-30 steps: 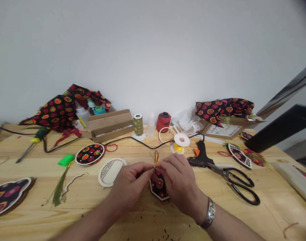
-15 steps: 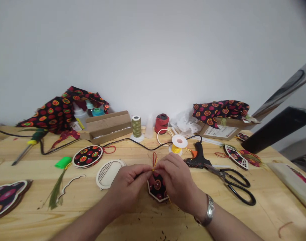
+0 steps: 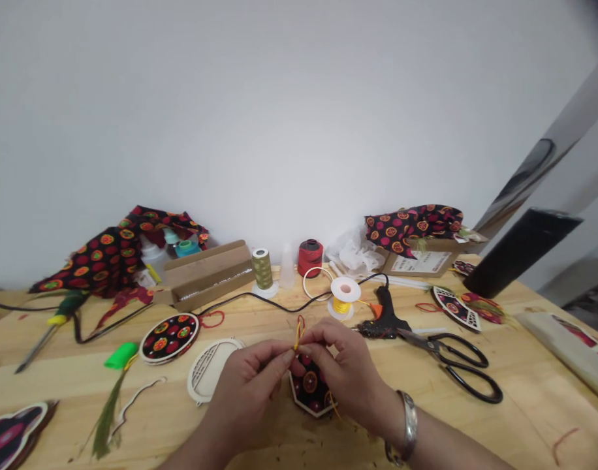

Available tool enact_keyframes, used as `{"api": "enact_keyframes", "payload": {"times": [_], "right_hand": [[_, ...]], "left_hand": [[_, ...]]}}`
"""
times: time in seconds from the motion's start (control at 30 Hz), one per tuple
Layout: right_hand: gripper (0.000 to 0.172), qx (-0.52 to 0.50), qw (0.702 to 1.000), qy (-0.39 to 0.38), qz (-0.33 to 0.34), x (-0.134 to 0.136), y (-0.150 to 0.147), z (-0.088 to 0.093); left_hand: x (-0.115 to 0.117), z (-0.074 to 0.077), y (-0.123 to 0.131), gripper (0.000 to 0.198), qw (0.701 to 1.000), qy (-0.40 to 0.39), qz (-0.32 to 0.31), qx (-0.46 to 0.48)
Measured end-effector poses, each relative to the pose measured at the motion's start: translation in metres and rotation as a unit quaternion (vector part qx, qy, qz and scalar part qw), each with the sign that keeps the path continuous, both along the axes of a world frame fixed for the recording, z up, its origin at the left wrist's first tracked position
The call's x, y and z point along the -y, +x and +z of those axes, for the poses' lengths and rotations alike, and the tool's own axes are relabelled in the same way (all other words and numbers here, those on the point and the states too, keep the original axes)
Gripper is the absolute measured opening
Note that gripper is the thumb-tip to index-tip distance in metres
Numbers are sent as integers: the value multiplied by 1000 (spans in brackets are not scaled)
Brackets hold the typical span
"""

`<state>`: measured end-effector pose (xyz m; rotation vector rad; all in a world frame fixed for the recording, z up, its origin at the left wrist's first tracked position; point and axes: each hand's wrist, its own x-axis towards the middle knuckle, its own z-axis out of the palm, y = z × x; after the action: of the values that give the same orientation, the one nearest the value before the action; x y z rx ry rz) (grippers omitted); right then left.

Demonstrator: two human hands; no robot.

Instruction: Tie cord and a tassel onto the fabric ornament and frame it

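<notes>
Both hands meet at the top of a polygon-shaped fabric ornament [image 3: 309, 385] with a pale wooden rim and dark patterned cloth. My left hand [image 3: 252, 378] pinches yellow cord [image 3: 296, 341] between thumb and forefinger. Pressed close beside it, my right hand [image 3: 345, 369] is pinched on the same cord, and a loose yellow strand hangs below its fingers. A red cord loop [image 3: 301, 321] rises above the fingertips. The exact winding or knot is hidden by my fingers. Just behind stands a yellow cord spool [image 3: 345, 297], its strand trailing right.
Scissors [image 3: 446, 356] and a black glue gun [image 3: 384, 316] lie to the right. A round fabric ornament [image 3: 169, 337], a wooden disc frame [image 3: 201, 372] and a green tassel [image 3: 108, 411] lie left. Behind are a cardboard box [image 3: 211, 277], olive thread [image 3: 262, 269] and red cord [image 3: 310, 258].
The camera view has tilted up, so the table things sit lower in the picture. Both hands stay together at the ornament's top, with their fingers slightly shifted and more yellow cord showing.
</notes>
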<state>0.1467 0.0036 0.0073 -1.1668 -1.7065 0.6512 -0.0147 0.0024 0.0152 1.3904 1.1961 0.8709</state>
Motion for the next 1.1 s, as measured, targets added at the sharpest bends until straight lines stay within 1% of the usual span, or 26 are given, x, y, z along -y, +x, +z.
{"api": "enact_keyframes", "payload": {"times": [0.1, 0.27, 0.37, 0.6, 0.77, 1.1], "right_hand": [[14, 9, 1000, 8, -9, 1, -2, -1], [14, -15, 999, -46, -3, 4, -6, 0], [14, -27, 998, -63, -16, 5, -7, 0], [13, -35, 995, -88, -27, 5, -7, 1], [12, -30, 995, -87, -30, 5, -9, 3], [10, -16, 995, -91, -29, 5, -7, -1]], "left_hand": [[-1, -3, 0, 25, 1000, -7, 25, 3], [-1, -4, 1, 29, 999, -1, 48, -22], [0, -3, 2, 30, 999, 1, 47, -28], [1, 2, 4, 22, 997, 36, 45, -55], [2, 1, 4, 23, 997, 32, 39, -57], [2, -4, 4, 24, 997, 39, 36, -51]]}}
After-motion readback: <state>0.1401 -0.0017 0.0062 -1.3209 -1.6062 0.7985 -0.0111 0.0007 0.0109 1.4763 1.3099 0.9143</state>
